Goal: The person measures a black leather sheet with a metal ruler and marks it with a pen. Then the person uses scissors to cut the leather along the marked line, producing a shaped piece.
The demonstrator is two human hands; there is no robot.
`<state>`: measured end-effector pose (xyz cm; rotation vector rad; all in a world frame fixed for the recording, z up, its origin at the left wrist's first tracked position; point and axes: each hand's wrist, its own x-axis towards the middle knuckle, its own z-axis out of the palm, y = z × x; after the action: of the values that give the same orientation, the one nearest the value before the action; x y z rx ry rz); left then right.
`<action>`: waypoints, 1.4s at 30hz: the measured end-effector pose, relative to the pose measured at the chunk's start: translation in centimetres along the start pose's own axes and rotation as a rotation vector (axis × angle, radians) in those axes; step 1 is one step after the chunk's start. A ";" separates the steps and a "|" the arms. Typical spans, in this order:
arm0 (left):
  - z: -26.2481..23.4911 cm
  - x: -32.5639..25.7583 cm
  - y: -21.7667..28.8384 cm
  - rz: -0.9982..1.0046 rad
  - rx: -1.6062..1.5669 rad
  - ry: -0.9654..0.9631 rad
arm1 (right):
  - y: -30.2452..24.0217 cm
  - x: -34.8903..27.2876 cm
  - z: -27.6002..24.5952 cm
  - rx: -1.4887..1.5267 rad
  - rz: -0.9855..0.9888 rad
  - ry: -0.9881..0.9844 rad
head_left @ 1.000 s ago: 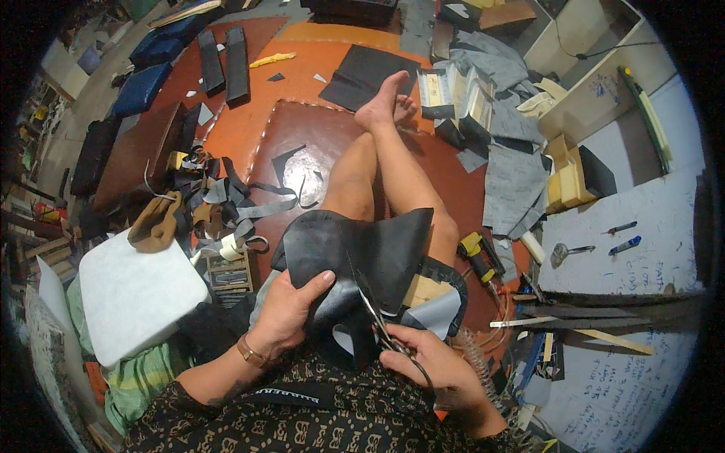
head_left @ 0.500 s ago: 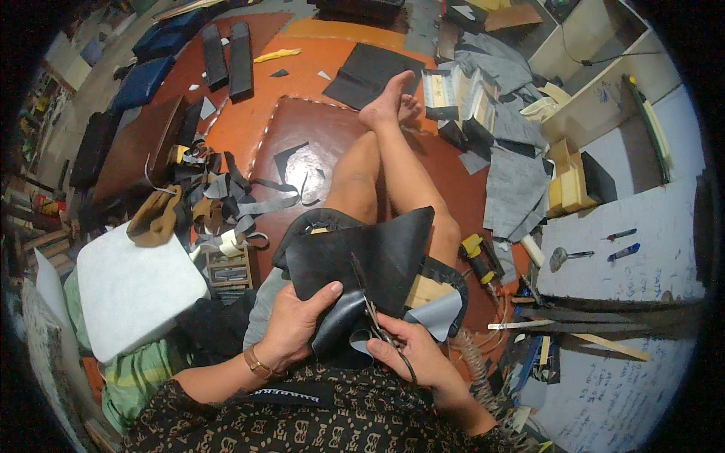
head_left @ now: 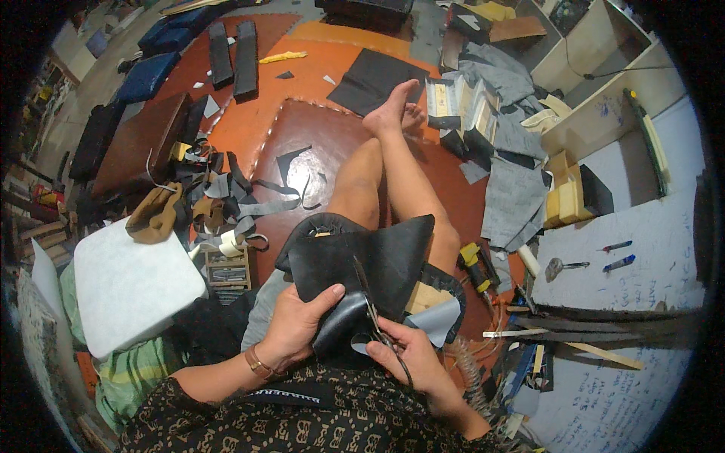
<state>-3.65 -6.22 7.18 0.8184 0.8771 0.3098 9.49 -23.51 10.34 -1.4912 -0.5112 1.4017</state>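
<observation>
A sheet of black leather-like material [head_left: 355, 257] lies across my lap, its near part curled up toward me. My left hand [head_left: 302, 321] pinches its left edge, thumb on top. In my right hand [head_left: 408, 351] are scissors [head_left: 368, 298], fingers in the handles, with the blades pointing away from me over the black sheet. Between the hands, the curled part shows a pale underside. Under the sheet, on my lap, rests a black-edged piece with a bare tan panel [head_left: 429, 297] and a grey flap [head_left: 436, 323].
To the left stand a white padded cushion [head_left: 136, 287] and a brown pouch [head_left: 155, 214] beside tangled black and grey strips [head_left: 226, 200]. A yellow and black tool [head_left: 476, 268] lies right of my legs. Grey sheets [head_left: 513, 196], pens [head_left: 619, 263] and a yellow foam block [head_left: 566, 192] are farther right.
The view has shifted slightly. My hands, the scissors and the black sheet stay in nearly the same places, the scissors still at the sheet.
</observation>
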 end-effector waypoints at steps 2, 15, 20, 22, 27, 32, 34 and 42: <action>0.0 0.0 0.0 -0.012 0.007 0.003 | -0.2 0.0 0.1 0.020 0.010 0.004; -0.3 0.2 -0.3 -0.018 -0.013 0.014 | 1.0 0.1 0.4 0.057 0.006 0.067; 0.0 0.0 0.0 -0.031 -0.053 0.015 | 1.1 0.2 0.6 0.049 0.003 0.088; -0.2 0.1 -0.2 -0.035 -0.038 0.011 | 1.0 0.1 0.6 0.034 0.004 0.088; -0.6 0.3 -0.5 -0.033 -0.015 -0.005 | 1.0 0.2 0.7 0.024 -0.015 0.086; -0.5 0.1 -0.4 -0.002 -0.013 -0.003 | 1.5 0.2 0.5 0.002 -0.015 0.074; -0.5 0.0 -0.3 -0.006 0.006 0.001 | 1.5 0.2 0.6 0.030 -0.032 0.077; -0.7 -0.5 -0.5 -0.062 0.102 -0.043 | 1.0 1.7 0.3 0.051 -0.046 0.035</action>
<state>-4.54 -6.48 6.84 0.8876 0.8815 0.1940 9.32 -22.43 8.71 -1.4520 -0.4818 1.3410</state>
